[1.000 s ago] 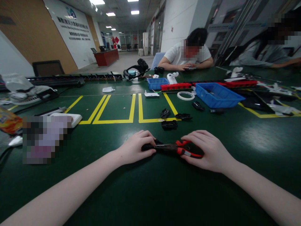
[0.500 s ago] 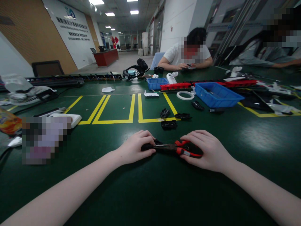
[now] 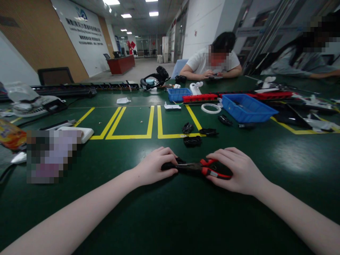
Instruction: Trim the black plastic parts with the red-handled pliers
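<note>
While the left hand point(image 3: 156, 166) pinches a black part point(image 3: 168, 165) between thumb and fingers over the green table point(image 3: 170, 219), the right hand point(image 3: 236, 170) grips the red-and-black pliers point(image 3: 198, 166) by their handles, the tips pointing left and reaching the black part, though whether they bite on it cannot be told. Beyond the pliers, three black bits point(image 3: 192, 141) lie at the near edge of a yellow outline point(image 3: 170, 136), and farther back, to the right, a white ring point(image 3: 211, 112) lies near a large blue bin point(image 3: 248, 114), with a red strip point(image 3: 200, 98) running behind both.
</note>
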`<state>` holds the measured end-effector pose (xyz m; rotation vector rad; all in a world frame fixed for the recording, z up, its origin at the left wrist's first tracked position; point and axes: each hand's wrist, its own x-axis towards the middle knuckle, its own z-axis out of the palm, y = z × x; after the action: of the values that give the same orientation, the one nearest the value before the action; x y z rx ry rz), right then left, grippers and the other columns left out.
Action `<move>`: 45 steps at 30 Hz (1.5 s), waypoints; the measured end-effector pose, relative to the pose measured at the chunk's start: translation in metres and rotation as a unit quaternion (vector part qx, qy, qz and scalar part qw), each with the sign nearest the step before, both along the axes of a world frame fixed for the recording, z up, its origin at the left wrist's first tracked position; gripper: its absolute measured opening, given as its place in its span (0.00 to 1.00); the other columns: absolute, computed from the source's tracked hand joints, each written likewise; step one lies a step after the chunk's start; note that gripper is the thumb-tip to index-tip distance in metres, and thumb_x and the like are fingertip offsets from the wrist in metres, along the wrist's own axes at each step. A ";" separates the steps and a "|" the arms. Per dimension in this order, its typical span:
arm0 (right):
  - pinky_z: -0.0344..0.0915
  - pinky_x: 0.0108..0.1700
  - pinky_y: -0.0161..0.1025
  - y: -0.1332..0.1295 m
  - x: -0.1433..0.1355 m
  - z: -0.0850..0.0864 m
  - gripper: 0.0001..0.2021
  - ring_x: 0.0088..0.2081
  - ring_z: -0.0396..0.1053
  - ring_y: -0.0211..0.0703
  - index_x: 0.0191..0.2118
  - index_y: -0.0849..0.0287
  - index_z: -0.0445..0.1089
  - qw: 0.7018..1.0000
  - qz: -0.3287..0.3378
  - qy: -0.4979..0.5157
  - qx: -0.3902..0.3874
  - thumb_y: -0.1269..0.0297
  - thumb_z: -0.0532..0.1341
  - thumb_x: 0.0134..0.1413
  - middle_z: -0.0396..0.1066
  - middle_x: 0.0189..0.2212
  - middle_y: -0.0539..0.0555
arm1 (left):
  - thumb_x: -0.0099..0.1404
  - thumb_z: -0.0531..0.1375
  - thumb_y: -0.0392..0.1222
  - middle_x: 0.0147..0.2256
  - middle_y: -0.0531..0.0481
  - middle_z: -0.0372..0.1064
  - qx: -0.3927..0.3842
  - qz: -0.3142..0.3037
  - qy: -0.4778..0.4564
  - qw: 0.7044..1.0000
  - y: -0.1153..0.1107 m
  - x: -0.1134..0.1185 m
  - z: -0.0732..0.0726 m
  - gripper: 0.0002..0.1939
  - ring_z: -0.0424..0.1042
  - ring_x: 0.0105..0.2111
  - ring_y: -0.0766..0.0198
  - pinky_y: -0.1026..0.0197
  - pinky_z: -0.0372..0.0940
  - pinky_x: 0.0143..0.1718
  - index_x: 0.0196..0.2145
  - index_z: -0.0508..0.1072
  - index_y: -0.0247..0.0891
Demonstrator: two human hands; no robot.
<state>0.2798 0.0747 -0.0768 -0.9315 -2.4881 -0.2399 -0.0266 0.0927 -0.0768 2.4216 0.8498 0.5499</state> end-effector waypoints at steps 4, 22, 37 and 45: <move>0.68 0.41 0.46 0.000 -0.002 0.003 0.18 0.37 0.74 0.47 0.47 0.59 0.68 1.000 0.000 -0.002 0.003 0.54 0.65 0.53 0.76 0.38 0.57 | 0.67 0.63 0.39 0.48 0.47 0.69 0.003 0.002 -0.003 1.000 0.000 0.000 -0.001 0.05 0.67 0.47 0.56 0.50 0.67 0.49 0.41 0.73 0.39; 0.69 0.41 0.45 0.000 -0.003 0.006 0.18 0.36 0.74 0.46 0.46 0.59 0.69 1.000 0.002 -0.001 0.018 0.55 0.65 0.52 0.76 0.37 0.57 | 0.67 0.62 0.40 0.47 0.47 0.69 0.007 -0.004 0.006 1.000 0.002 0.000 -0.002 0.05 0.67 0.47 0.55 0.50 0.66 0.49 0.42 0.73 0.39; 0.67 0.40 0.46 0.000 0.001 0.000 0.19 0.36 0.73 0.47 0.46 0.58 0.69 1.000 -0.012 0.007 -0.023 0.54 0.65 0.51 0.77 0.38 0.56 | 0.67 0.63 0.40 0.48 0.46 0.69 0.002 -0.002 0.003 1.000 0.001 -0.001 0.000 0.06 0.68 0.48 0.55 0.49 0.67 0.49 0.42 0.73 0.40; 0.67 0.41 0.47 -0.001 0.000 0.000 0.18 0.36 0.74 0.47 0.46 0.57 0.69 1.000 -0.014 0.009 -0.021 0.53 0.64 0.52 0.77 0.38 0.57 | 0.67 0.63 0.39 0.48 0.46 0.69 0.003 0.000 0.006 1.000 0.001 -0.001 0.000 0.05 0.68 0.48 0.55 0.49 0.67 0.50 0.41 0.73 0.40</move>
<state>0.2797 0.0741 -0.0764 -0.9818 -2.4748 -0.1877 -0.0273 0.0937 -0.0768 2.4325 0.8539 0.5396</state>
